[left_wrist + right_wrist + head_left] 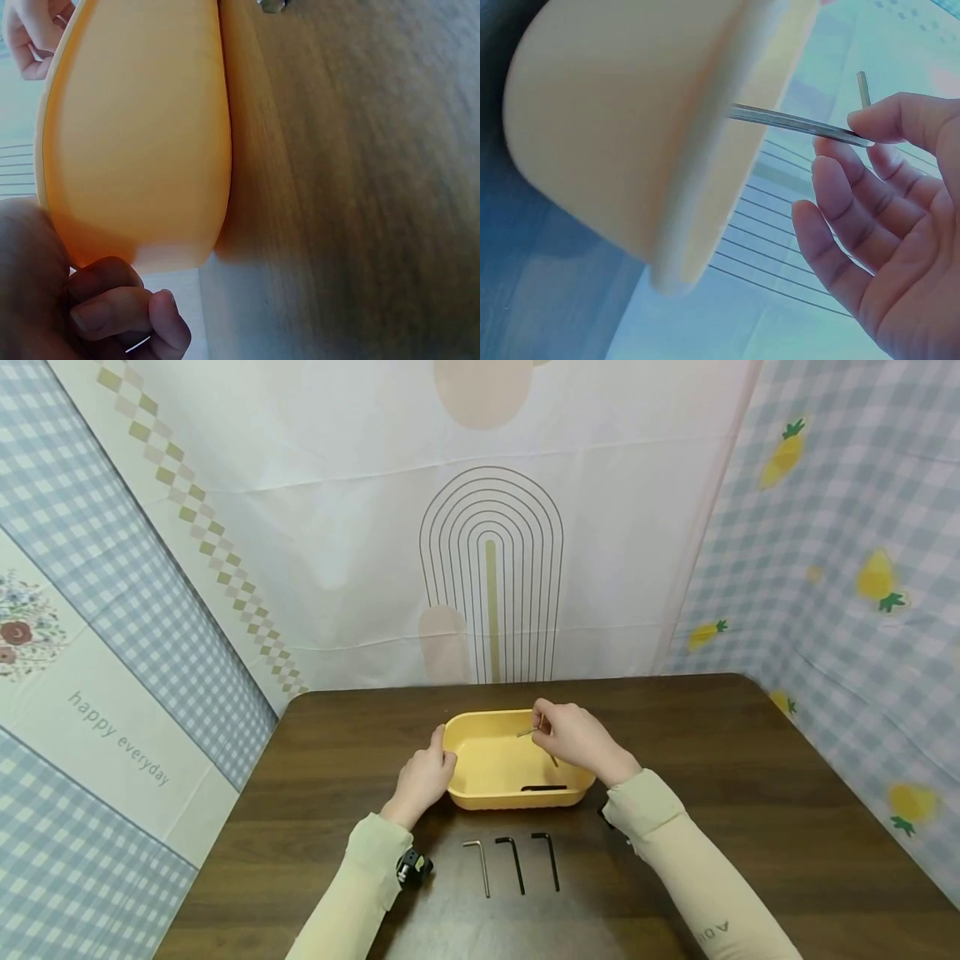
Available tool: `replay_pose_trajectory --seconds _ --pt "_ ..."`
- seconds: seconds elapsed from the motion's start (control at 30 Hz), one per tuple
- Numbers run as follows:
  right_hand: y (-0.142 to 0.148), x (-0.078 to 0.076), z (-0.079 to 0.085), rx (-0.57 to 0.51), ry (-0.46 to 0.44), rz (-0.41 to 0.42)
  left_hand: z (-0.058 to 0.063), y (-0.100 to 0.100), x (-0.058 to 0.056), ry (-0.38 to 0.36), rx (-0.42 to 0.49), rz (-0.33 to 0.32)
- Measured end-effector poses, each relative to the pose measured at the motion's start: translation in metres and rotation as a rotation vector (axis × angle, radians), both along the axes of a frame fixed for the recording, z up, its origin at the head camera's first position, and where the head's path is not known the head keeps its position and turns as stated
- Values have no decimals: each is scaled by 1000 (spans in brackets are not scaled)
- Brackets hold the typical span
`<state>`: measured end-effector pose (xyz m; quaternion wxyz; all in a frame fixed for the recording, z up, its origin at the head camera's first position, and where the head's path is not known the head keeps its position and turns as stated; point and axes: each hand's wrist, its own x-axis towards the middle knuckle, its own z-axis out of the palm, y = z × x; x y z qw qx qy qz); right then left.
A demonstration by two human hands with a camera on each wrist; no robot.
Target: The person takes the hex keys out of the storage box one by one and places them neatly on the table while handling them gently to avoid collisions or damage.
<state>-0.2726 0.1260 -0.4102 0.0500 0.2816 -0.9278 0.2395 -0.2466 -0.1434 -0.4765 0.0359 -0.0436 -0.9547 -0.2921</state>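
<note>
My right hand pinches a silver hex key at its bend between thumb and fingertips. The key's long arm reaches down past the rim into a yellow plastic tray; its short arm sticks out beyond my fingers. At the tray's left end my left hand grips the rim, thumb on the inner side, other fingers curled against the outer wall. A black hex key lies inside the tray along the near wall.
In front of the tray, side by side on the dark wooden table, lie a silver hex key and two black ones, the middle hex key and the right hex key. A patterned cloth hangs behind the table.
</note>
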Motion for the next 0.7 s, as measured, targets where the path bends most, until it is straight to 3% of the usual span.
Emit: replay_pose_trajectory --seconds 0.33,0.53,0.7 --pt "-2 14 9 -77 -5 8 -1 -2 2 15 -12 3" --pt "10 34 18 -180 -4 -7 0 0 0 15 -15 -6" --pt "19 51 26 -202 4 -25 1 -1 0 3 -13 -3"
